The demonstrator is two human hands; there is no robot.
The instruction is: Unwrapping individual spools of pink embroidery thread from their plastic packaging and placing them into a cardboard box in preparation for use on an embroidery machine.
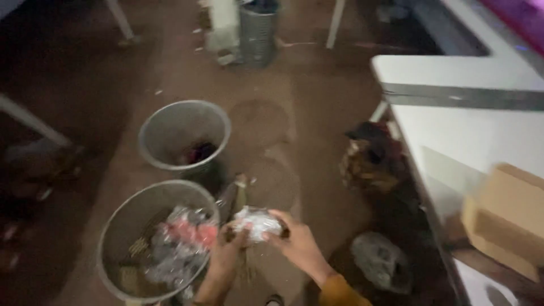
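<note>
**Crumpled wrapper held between two hands above the floor**

Low over the brown floor, a crumpled clear plastic wrapper is gripped from both sides. The left hand is closed on its left end, and the right hand is clasped over its right end, fingers curled across the top; the wrapper thus lies between the two hands, touching both. Just to the left of the hands a wire-mesh bin is seen, partly filled with more crumpled plastic and a patch of red (its rim reaches almost to the left hand). A second mesh bin is set behind it, further from the hands, with something dark and red at the bottom. A grey bundle lies on the floor to the right of the right hand. Along the right edge a white desk is seen, with a cardboard box resting on it.
</note>
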